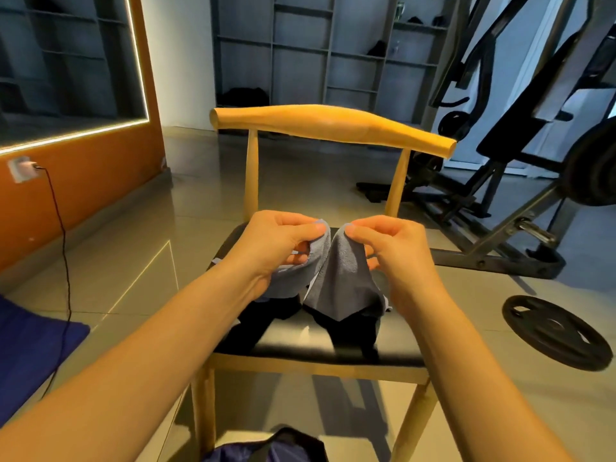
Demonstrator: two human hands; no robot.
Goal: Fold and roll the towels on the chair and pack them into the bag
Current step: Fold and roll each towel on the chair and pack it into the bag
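- I hold the grey towel (340, 278) up over the chair (333, 128), above the back half of its black seat; the lower folds hang down and touch what lies there.
- My left hand (283, 248) pinches one top corner between thumb and forefinger, the other fingers curled under the cloth.
- My right hand (393, 251) pinches the other top corner the same way; the two corners are just beside each other, almost meeting.
- Under the towel a dark cloth (253, 328) lies spread on the seat, partly hidden by my wrists and the grey folds.
- The bag (276, 448) sits on the floor at the near edge of the view, in front of the chair; I cannot tell what is in it.
- A weight plate (553, 331) lies flat on the floor to the right, and a gym machine (533, 128) stands behind it.
- To the left a blue mat (30, 345) lies on the floor, and a black cable (63, 245) runs down to it from a socket (21, 168) on the orange wall.
- Grey shelves (333, 45) line the far wall, with a few dark items in some compartments.
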